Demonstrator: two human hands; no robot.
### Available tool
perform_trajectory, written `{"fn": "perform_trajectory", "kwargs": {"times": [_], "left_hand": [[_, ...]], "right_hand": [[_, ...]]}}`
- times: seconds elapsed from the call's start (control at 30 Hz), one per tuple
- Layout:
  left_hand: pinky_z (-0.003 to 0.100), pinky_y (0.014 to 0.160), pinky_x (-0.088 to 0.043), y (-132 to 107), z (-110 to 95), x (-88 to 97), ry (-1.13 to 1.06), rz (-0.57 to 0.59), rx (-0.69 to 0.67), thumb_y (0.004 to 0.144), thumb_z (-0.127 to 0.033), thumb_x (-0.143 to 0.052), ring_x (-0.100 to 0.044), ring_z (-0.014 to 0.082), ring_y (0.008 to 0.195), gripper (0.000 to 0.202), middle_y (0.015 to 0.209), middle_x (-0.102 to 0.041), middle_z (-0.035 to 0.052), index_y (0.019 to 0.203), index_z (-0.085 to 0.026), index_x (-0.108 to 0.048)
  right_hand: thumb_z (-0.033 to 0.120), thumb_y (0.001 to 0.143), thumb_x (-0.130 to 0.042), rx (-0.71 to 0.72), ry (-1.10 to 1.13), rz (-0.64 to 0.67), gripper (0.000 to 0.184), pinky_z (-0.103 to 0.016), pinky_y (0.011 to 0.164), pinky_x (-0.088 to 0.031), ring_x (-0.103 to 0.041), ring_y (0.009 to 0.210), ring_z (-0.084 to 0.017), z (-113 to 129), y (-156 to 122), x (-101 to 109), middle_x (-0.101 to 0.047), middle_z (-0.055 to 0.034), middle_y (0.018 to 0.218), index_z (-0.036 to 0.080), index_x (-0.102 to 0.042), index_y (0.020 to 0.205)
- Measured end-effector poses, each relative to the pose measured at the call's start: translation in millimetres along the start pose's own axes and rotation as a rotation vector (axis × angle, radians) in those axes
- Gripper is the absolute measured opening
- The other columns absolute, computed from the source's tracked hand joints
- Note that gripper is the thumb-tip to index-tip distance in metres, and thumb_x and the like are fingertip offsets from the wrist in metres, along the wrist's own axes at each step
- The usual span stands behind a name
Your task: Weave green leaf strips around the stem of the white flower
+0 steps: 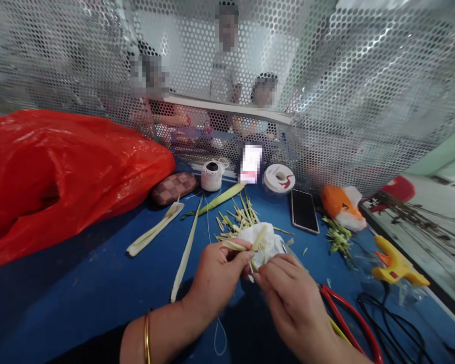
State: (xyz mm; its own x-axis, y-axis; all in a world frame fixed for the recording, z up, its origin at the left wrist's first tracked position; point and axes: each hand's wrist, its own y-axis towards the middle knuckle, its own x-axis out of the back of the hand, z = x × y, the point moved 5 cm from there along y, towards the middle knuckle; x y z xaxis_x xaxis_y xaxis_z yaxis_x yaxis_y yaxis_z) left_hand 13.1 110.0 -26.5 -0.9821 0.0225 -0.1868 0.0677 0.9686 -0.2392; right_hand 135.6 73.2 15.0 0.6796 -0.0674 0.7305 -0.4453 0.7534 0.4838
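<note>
My left hand pinches a folded strip of pale green leaf between thumb and fingers. Close against it, my right hand is closed on the lower end of the same strip; its fingertips are partly hidden. Behind the hands lies a crumpled white tissue, and beyond it a heap of short cut stalks. Long pale leaf strips rest to the left of my left hand, along with a folded husk-like leaf. A thin white thread loops on the table below.
A red plastic bag covers the left side. Thread spool, lit phone, ribbon roll and dark phone stand along the back. Red-handled pliers and a yellow glue gun with cable lie right. People sit behind a perforated screen.
</note>
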Motion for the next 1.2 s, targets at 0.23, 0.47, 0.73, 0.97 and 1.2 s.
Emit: {"fn": "perform_trajectory", "kwargs": {"times": [0.23,0.47,0.73,0.97,1.2], "left_hand": [[0.023,0.055,-0.043,-4.0,7.1,-9.3,-0.031,0.233,0.201,0.077,-0.042,-0.064,-0.052,0.0087,0.045,0.032,0.051,-0.055,-0.0023,0.063,-0.014,-0.060],[0.021,0.048,-0.040,-8.4,0.7,-15.4,0.074,0.324,0.138,0.070,-0.030,-0.068,-0.043,0.0054,0.044,0.017,0.065,-0.062,-0.0009,0.075,-0.014,-0.068],[0.022,0.048,-0.042,-7.9,-0.9,-14.9,0.188,0.337,0.067,0.069,-0.025,-0.065,-0.046,0.0086,0.049,0.010,0.057,-0.051,-0.0055,0.068,-0.016,-0.063],[0.025,0.062,-0.042,-9.0,-11.0,-12.7,0.184,0.372,0.106,0.078,-0.043,-0.059,-0.049,0.0103,0.052,0.036,0.049,-0.055,-0.0005,0.056,-0.015,-0.062],[0.024,0.052,-0.035,-16.2,-6.1,-19.0,0.351,0.461,0.161,0.075,-0.036,-0.056,-0.045,0.0100,0.044,0.029,0.043,-0.047,-0.0039,0.052,-0.019,-0.053]], "right_hand": [[0.042,0.087,-0.054,-0.600,0.515,-0.068,0.025,-0.025,0.055,-0.042,-0.053,0.060,-0.015,-48.3,2.8,6.0,-0.058,0.0006,0.066,0.019,-0.063,0.086],[0.034,0.079,-0.065,-0.658,0.621,-0.144,0.020,-0.025,0.056,-0.043,-0.054,0.052,-0.013,-48.1,3.0,3.4,-0.059,0.0017,0.053,0.018,-0.065,0.067],[0.029,0.078,-0.065,-0.602,0.550,-0.240,0.016,-0.022,0.052,-0.042,-0.053,0.049,-0.011,-46.5,0.1,7.8,-0.058,0.0032,0.052,0.019,-0.067,0.067],[0.032,0.083,-0.062,-0.553,0.498,-0.235,0.014,-0.024,0.057,-0.045,-0.057,0.059,-0.013,-46.9,2.4,13.8,-0.063,0.0013,0.065,0.020,-0.068,0.078],[0.029,0.083,-0.062,-0.383,0.417,-0.035,0.013,-0.034,0.079,-0.048,-0.064,0.087,-0.021,-34.0,12.2,11.7,-0.070,-0.0055,0.090,0.022,-0.072,0.089]]}}
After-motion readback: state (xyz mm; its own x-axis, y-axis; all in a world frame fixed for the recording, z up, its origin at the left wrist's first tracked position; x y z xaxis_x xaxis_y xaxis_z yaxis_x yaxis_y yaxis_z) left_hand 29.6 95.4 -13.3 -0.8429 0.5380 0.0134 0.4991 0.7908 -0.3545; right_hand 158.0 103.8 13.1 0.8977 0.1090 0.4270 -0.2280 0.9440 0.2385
